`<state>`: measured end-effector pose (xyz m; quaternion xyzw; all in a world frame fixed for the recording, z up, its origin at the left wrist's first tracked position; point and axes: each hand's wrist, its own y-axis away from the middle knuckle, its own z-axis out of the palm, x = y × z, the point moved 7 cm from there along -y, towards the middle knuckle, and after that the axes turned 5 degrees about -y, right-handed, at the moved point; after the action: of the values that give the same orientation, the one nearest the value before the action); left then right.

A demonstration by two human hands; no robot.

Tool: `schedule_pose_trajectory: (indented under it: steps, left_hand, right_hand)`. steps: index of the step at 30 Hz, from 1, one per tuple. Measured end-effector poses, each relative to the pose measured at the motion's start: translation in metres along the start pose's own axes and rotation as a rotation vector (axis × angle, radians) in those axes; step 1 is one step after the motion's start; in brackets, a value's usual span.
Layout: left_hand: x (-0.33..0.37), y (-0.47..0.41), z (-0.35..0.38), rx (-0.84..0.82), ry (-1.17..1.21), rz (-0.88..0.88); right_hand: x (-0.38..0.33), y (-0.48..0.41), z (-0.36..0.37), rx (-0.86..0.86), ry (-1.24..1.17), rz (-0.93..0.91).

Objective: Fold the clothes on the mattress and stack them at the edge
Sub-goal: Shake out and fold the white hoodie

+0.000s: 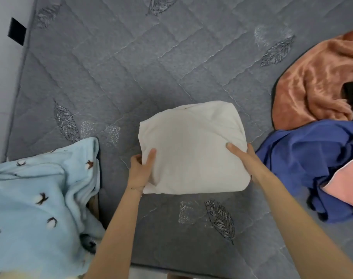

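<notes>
the folded white bundle (191,150), over the mattress (131,67) a little ahead of its near edge, is clamped squarely between both hands, left hand (140,172) gripping its left side, right hand (246,160) its right, thumbs on top, neither nearer.

One grey quilted mattress (131,67) carries everything. Five pieces of cloth lie on it, one of each colour:
- one folded white cloth (191,154) near the front edge
- one pale blue fleece blanket with small dark bird prints (40,198) at the front left corner
- one rumpled orange-brown plush cloth (316,85) at the right edge
- one crumpled royal-blue garment (304,158) at the right edge
- one pink cloth (346,184) at the right edge

Five dark embroidered leaf motifs show on the mattress cover. One black tag (16,31) sits on its left edge. There are two grips, the left grip (140,170) and the right grip (246,160).
</notes>
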<state>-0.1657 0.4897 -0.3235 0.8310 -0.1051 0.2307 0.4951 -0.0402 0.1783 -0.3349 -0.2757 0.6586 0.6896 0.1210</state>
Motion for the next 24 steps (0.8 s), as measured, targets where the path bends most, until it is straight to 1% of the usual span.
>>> schedule_pose_trajectory:
  steps: [2,4,6,8,10,14,17,20,24]
  left_hand:
    - [-0.004,0.001,0.005,-0.067,0.003,-0.038]
    - [-0.004,0.008,0.010,-0.163,0.018,-0.031]
    - [0.002,0.018,0.014,-0.284,0.068,0.020]
    - [0.010,0.034,0.011,-0.330,0.108,0.086]
    - [0.016,0.052,0.005,-0.328,0.124,0.136]
    - [0.009,0.098,-0.011,-0.338,0.181,0.182]
    - [0.005,0.139,-0.028,-0.337,0.173,0.209]
    - [0.003,0.173,-0.053,-0.289,0.119,0.257]
    - [0.003,0.201,-0.097,-0.194,0.118,0.318]
  right_hand:
    - [-0.004,-0.002,0.001,-0.037,-0.007,0.004]
    - [-0.009,0.001,0.005,-0.091,-0.014,-0.017]
    - [-0.015,0.008,0.014,-0.176,-0.018,-0.053]
    - [-0.018,0.021,0.021,-0.217,-0.031,-0.053]
    - [-0.021,0.037,0.024,-0.204,-0.034,-0.057]
    - [-0.029,0.087,0.024,-0.148,-0.067,-0.133]
    - [-0.032,0.133,0.023,-0.121,-0.095,-0.135]
    - [-0.039,0.177,0.027,-0.122,-0.102,-0.139]
    - [-0.048,0.224,0.046,-0.111,-0.125,-0.182]
